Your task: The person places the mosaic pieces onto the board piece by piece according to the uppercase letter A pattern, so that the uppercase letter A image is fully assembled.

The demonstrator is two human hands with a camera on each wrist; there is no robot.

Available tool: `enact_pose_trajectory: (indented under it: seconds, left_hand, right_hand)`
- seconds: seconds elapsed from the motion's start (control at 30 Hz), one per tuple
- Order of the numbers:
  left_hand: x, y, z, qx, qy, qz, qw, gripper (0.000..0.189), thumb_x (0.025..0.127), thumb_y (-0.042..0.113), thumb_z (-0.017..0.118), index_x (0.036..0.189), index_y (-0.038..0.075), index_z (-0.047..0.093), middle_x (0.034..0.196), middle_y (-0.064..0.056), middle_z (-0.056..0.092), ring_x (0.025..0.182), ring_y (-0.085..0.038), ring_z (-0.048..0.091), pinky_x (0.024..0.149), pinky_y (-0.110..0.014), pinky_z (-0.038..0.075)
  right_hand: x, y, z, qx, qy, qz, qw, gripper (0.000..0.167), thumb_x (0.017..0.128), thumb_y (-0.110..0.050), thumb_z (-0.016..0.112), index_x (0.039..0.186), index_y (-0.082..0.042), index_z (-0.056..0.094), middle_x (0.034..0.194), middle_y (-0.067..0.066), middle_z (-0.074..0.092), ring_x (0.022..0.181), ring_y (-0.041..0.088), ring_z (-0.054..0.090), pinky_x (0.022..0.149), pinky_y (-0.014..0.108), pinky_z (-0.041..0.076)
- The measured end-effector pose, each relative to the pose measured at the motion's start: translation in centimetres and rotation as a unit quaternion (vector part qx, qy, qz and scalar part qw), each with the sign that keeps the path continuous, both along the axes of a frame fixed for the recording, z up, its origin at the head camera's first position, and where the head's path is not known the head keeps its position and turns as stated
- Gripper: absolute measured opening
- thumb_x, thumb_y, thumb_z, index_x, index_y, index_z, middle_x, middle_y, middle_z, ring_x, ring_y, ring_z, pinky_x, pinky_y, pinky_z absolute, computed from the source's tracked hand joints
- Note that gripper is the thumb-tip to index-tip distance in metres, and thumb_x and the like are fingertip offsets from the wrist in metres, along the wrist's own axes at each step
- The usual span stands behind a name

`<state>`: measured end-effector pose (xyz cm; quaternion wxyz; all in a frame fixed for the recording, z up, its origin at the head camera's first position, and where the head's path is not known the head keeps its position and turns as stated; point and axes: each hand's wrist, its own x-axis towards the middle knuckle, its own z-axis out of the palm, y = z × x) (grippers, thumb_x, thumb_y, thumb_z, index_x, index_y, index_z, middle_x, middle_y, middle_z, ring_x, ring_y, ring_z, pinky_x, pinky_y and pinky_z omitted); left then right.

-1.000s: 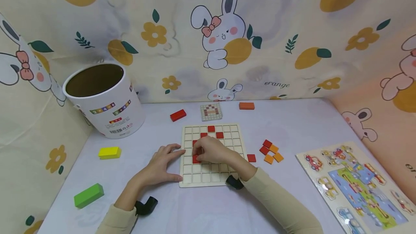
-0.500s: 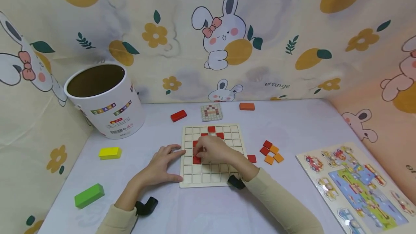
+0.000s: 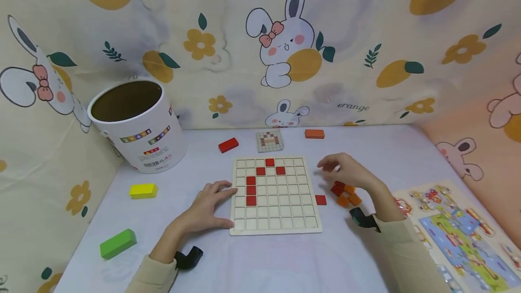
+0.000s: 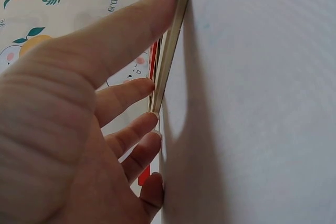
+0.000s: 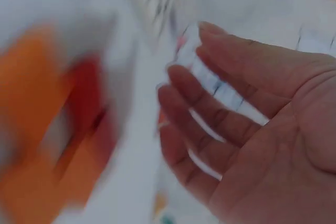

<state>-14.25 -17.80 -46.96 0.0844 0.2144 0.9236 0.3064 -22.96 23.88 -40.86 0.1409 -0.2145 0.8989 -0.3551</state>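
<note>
A pale wooden grid board [image 3: 281,214] lies mid-table with several red square tiles [image 3: 251,190] in its cells. My left hand [image 3: 207,207] touches the board's left edge with thumb and fingertips spread along it. In the left wrist view, the left hand's fingers [image 4: 131,140] meet the board's rim. My right hand [image 3: 352,171] is off the board, just behind a small group of loose red and orange tiles [image 3: 343,200]. Its fingers are relaxed and hold nothing in the right wrist view. One loose red tile [image 3: 321,200] lies beside the board's right edge.
Behind the board sits a small pattern card [image 3: 270,141] between a red block [image 3: 228,145] and an orange block [image 3: 314,134]. A white bucket [image 3: 163,148], yellow block [image 3: 143,191] and green block [image 3: 118,244] stand left. A picture puzzle [image 3: 460,238] lies right.
My right hand has lifted off the board and moved right to the loose tiles, uncovering a third red tile in the left column. The left hand stays at the board's edge.
</note>
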Motion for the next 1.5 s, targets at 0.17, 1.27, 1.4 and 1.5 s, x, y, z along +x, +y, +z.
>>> enact_pose_trajectory:
  seconds: [0.17, 1.27, 1.4, 1.5]
  left_hand:
    - [0.0, 0.2, -0.2, -0.002, -0.004, 0.002, 1.0000, 0.090, 0.070, 0.048, 0.087, 0.147, 0.019, 0.051, 0.153, -0.005, 0.038, 0.135, -0.028, 0.032, 0.106, -0.057, 0.031]
    - [0.1, 0.2, -0.1, -0.006, 0.004, 0.007, 0.9999, 0.090, 0.069, 0.049, 0.088, 0.146, 0.018, 0.052, 0.153, -0.005, 0.039, 0.136, -0.028, 0.032, 0.106, -0.056, 0.032]
    - [0.1, 0.2, 0.0, -0.002, 0.005, 0.004, 1.0000, 0.090, 0.069, 0.050, 0.087, 0.146, 0.018, 0.053, 0.152, -0.005, 0.039, 0.135, -0.028, 0.032, 0.105, -0.056, 0.032]
    - [0.1, 0.2, 0.0, -0.002, 0.003, 0.004, 1.0000, 0.090, 0.069, 0.049, 0.087, 0.146, 0.018, 0.052, 0.152, -0.005, 0.039, 0.135, -0.028, 0.032, 0.105, -0.056, 0.032]
  right_hand:
    - [0.1, 4.2, -1.3, -0.023, -0.024, -0.044, 0.9985, 0.031, 0.089, -0.004, 0.069, 0.120, -0.001, 0.066, 0.114, 0.014, 0.065, 0.103, 0.029, 0.057, 0.083, 0.033, 0.050]
    - [-0.5, 1.1, -1.9, -0.067, -0.014, -0.021, 0.9975, 0.017, 0.089, 0.000, 0.069, 0.106, -0.002, 0.070, 0.096, 0.009, 0.065, 0.087, 0.027, 0.058, 0.074, 0.029, 0.051]
    - [-1.3, -2.1, -2.1, -0.076, -0.029, 0.016, 0.9965, 0.019, 0.088, 0.002, 0.067, 0.106, -0.002, 0.070, 0.095, 0.007, 0.065, 0.087, 0.025, 0.058, 0.077, 0.030, 0.050]
    - [-1.8, -4.4, -2.5, -0.076, -0.027, 0.038, 0.9960, 0.017, 0.087, 0.004, 0.069, 0.104, 0.000, 0.070, 0.094, 0.006, 0.066, 0.087, 0.022, 0.057, 0.079, 0.030, 0.050]
